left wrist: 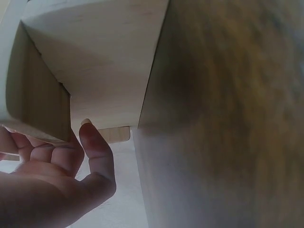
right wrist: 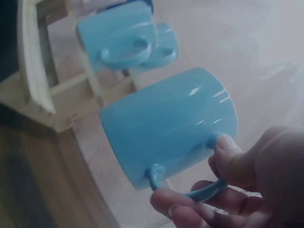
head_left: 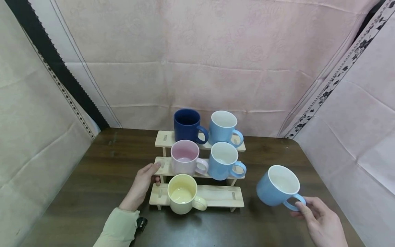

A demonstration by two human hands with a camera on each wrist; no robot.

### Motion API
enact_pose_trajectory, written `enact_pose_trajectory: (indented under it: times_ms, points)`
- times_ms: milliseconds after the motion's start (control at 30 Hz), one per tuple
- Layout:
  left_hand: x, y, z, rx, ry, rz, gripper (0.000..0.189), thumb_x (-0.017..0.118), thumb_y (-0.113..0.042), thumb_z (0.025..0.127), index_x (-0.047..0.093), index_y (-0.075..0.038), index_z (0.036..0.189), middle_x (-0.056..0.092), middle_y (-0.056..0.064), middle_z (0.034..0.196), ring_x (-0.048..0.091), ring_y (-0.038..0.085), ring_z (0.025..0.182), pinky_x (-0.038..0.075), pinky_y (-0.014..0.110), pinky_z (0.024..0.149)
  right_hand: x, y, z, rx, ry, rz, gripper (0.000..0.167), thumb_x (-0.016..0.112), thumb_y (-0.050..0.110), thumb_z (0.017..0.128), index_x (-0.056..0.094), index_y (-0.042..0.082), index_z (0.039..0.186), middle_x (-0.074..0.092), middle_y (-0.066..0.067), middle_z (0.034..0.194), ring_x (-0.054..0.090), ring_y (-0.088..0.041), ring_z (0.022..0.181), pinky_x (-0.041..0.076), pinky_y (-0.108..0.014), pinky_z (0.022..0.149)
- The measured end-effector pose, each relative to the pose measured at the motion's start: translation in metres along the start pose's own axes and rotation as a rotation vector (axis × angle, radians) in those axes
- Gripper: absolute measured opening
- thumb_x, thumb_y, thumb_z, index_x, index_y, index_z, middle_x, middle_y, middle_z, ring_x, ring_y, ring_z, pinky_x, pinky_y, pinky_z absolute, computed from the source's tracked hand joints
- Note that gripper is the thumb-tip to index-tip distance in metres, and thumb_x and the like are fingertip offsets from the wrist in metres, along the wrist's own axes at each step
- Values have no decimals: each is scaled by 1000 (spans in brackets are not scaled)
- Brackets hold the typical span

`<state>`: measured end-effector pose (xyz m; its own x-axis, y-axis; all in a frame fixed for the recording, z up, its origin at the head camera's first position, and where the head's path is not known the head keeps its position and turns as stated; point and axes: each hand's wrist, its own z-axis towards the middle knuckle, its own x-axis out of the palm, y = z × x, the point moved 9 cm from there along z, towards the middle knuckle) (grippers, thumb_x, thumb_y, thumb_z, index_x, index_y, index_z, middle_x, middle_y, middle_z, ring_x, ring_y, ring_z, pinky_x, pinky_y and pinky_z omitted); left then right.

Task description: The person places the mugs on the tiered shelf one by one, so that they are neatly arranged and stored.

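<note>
By its handle, my right hand [head_left: 324, 219] pinches a light blue mug [head_left: 267, 191], held above the table to the right of a three-step wooden rack [head_left: 220, 196]. The right wrist view shows thumb and fingers on the handle of that mug [right wrist: 166, 126], which is tilted. My left hand [head_left: 141, 188] grips the left end of the rack's middle shelf, thumb on top. In the left wrist view its fingers curl at the edge of a wooden board [left wrist: 40, 85]. A pale yellow mug [head_left: 182, 202] stands on the lowest shelf, left of its middle.
On the middle shelf stand a lilac mug [head_left: 182, 164] and a light blue mug [head_left: 220, 168]. The top shelf carries a dark blue mug [head_left: 186, 128] and another light blue mug [head_left: 219, 132]. Pale cloth [head_left: 216, 82] hangs behind and beside the brown table [head_left: 102, 178].
</note>
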<state>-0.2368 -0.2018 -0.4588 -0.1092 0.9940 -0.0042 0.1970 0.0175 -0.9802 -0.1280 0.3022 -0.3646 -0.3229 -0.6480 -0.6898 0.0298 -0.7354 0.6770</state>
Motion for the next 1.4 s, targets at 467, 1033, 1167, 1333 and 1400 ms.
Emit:
enact_pose_trajectory:
  times_ms: [467,1033,1167,1333,1400]
  points:
    - [-1,3,2,0,-8,13,43,55,-44,98,50,-7,77,49,5,70,51,19,65,49,30,66,16,46,-9,-178,110,194,13,65,-5,89,65,4,99,65,-1,88,69,-13,68,55,-25,61]
    - [1,1,0,7,-4,2,43,57,-43,97,49,-7,76,49,5,69,51,19,64,49,30,64,50,75,-20,-313,222,333,22,68,-8,85,66,10,97,59,-1,87,66,-17,67,56,-29,58]
    - [0,0,-1,7,-9,8,43,57,-43,97,48,-7,76,48,5,69,51,19,65,48,30,64,61,79,-22,-322,240,376,22,67,-8,85,66,10,98,58,-3,88,66,-16,68,56,-31,58]
    - [0,0,-1,1,-11,12,43,56,-44,98,48,-7,76,48,4,69,51,19,65,48,30,65,74,81,-23,-349,260,406,20,68,-7,86,66,9,98,57,-1,90,67,-15,71,57,-32,60]
    - [0,1,-1,-2,-9,9,43,56,-43,98,48,-7,76,49,4,69,51,19,65,48,30,65,79,81,-23,-347,274,408,18,68,-5,86,67,9,98,57,-1,90,67,-16,71,57,-31,61]
